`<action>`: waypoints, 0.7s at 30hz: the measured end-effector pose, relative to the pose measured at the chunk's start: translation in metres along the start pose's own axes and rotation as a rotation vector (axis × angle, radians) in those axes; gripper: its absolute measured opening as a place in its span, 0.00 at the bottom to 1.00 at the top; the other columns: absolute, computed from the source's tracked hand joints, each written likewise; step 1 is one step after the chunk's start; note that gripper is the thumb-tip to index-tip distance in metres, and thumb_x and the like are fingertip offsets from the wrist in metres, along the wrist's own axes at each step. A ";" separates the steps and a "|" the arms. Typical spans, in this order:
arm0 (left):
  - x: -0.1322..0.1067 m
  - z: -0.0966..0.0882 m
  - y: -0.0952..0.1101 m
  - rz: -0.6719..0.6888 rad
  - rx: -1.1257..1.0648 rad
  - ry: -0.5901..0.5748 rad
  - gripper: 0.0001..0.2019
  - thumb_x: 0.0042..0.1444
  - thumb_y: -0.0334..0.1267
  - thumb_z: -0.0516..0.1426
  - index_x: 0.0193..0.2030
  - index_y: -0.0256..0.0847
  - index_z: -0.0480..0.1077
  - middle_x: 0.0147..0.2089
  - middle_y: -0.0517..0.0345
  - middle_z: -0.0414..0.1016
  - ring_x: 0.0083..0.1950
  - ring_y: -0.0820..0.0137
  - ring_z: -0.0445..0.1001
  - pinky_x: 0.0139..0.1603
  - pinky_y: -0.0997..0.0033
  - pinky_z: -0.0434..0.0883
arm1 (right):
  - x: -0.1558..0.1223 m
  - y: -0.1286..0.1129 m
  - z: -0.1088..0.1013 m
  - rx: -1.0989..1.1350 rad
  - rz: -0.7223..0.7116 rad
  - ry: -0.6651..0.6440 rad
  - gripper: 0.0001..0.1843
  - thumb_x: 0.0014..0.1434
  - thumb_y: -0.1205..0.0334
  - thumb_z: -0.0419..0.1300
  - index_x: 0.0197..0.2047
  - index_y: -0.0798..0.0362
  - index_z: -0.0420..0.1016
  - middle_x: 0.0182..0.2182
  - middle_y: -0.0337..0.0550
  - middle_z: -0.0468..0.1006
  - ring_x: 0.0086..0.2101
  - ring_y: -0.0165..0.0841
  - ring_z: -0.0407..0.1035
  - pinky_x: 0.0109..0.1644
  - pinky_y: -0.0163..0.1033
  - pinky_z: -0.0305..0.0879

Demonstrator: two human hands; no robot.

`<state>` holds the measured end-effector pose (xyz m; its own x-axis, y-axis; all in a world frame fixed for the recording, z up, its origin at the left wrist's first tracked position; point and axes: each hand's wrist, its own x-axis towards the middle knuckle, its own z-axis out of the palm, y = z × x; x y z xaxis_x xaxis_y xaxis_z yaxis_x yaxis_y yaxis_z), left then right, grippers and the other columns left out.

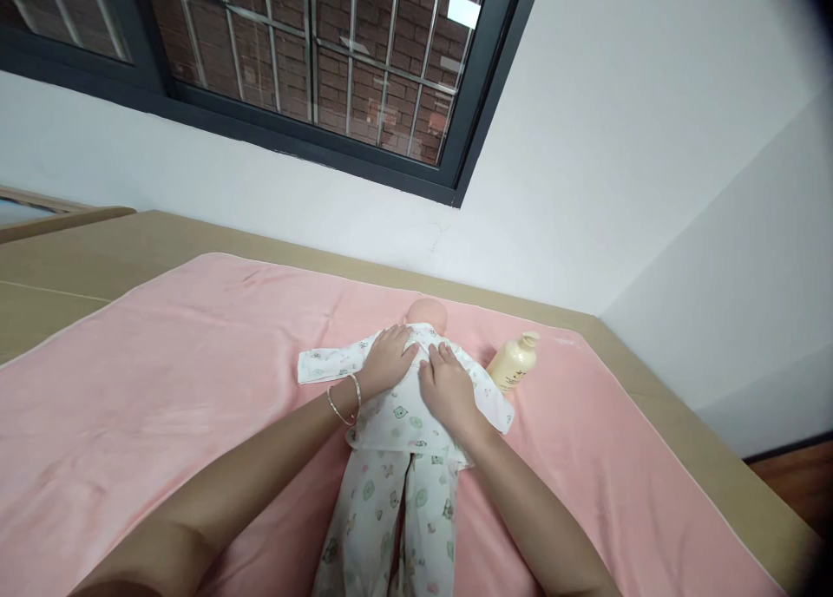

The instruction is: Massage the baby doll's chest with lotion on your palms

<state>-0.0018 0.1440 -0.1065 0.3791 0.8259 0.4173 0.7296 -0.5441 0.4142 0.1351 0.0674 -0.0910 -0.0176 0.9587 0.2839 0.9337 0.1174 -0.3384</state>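
A bald baby doll (428,314) lies on a pink blanket (214,337), its head toward the wall. It wears a white long-sleeved top (409,415) and matching trousers (426,510), both printed with small green and pink figures. My left hand (389,360) rests on the upper left of the top, fingers laid out flat, a bracelet (344,399) at that wrist. Across from it, my right hand (449,387) lies on the upper right of the top, fingers extended. Neither hand grips anything visible. The doll's face does not show, so I cannot tell which way it faces.
A pale yellow pump bottle (515,361) leans or lies beside the doll's right-hand sleeve. The blanket covers a tan surface (312,263) that meets a white wall (364,211). Above is a dark-framed window (312,137) with metal bars.
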 end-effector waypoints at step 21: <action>-0.025 0.007 0.024 0.034 0.198 0.073 0.23 0.65 0.35 0.44 0.62 0.25 0.61 0.63 0.33 0.66 0.67 0.53 0.62 0.66 0.50 0.59 | 0.020 0.024 0.000 0.086 0.003 0.001 0.30 0.70 0.54 0.40 0.68 0.61 0.59 0.67 0.56 0.57 0.68 0.44 0.48 0.69 0.52 0.46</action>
<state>0.0102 0.1116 -0.1124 0.3686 0.7909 0.4885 0.8174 -0.5260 0.2349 0.1570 0.0895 -0.0932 -0.0142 0.9589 0.2835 0.8994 0.1362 -0.4154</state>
